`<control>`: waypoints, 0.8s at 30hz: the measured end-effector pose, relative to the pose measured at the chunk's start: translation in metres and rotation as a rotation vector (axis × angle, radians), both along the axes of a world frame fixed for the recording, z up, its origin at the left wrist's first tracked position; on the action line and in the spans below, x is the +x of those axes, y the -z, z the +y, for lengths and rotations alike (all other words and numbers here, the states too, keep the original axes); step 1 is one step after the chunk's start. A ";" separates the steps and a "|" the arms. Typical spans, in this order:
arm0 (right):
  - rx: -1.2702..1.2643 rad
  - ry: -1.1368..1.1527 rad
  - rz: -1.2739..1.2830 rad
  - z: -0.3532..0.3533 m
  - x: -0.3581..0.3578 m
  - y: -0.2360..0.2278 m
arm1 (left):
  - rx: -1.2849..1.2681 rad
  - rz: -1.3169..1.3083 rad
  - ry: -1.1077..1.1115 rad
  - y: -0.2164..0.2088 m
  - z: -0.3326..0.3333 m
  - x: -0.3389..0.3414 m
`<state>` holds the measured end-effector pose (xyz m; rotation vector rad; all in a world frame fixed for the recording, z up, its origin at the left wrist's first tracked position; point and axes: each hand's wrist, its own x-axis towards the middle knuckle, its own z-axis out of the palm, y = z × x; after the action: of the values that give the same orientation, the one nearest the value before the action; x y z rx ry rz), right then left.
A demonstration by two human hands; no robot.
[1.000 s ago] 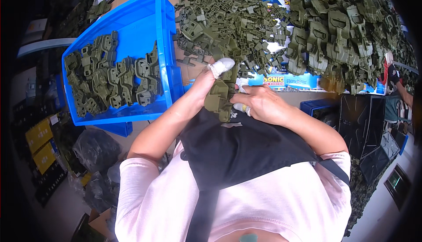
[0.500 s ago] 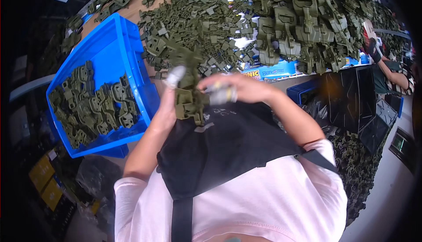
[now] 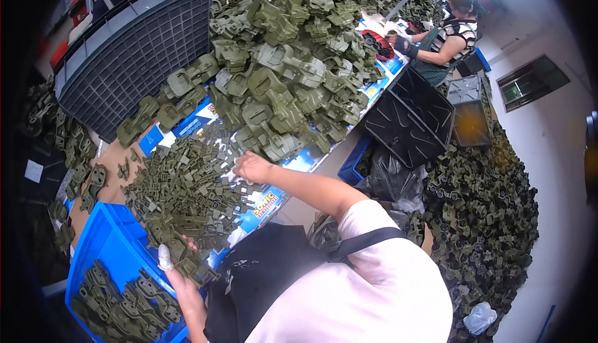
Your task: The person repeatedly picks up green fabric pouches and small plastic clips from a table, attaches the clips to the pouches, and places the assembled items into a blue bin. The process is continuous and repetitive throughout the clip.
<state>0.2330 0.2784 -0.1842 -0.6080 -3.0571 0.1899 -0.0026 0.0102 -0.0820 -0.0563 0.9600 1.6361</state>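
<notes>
My left hand (image 3: 179, 267), with a white wrap on one finger, is closed around an olive green plastic part (image 3: 190, 262) at the near edge of a heap of small flat green clips (image 3: 180, 193). It hovers beside the blue bin (image 3: 103, 237), which holds several assembled green pieces (image 3: 128, 302). My right hand (image 3: 252, 167) is stretched out over the far side of the clip heap, fingers curled down onto the clips. Whether it grips one is hidden.
A big mound of larger green housings (image 3: 280, 62) fills the table behind. A dark grey crate (image 3: 131, 50) leans at the back left. Black trays (image 3: 411, 115) and a floor pile of green parts (image 3: 486, 218) are at the right. A co-worker (image 3: 445, 41) works at the far right.
My right hand has left the part held in front of me and reached out to the clip heap. My left hand keeps its part by the blue bin. The view has swung.
</notes>
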 end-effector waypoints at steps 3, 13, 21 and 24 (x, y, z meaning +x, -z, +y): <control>-0.280 0.135 0.283 -0.023 -0.021 -0.073 | 0.024 -0.022 -0.004 -0.008 -0.007 -0.003; -0.227 0.329 0.394 -0.073 -0.066 -0.059 | 0.022 0.110 -0.240 -0.031 -0.039 -0.039; -0.171 -0.005 0.071 -0.155 -0.134 -0.060 | 0.037 0.181 -0.295 -0.032 -0.055 -0.033; -0.267 0.027 0.294 -0.148 -0.136 -0.051 | 0.077 0.221 -0.315 -0.033 -0.047 -0.022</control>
<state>0.0970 0.1302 -0.1332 -0.5712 -2.7579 0.6343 -0.0251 -0.0364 -0.0489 0.0284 1.0949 1.9993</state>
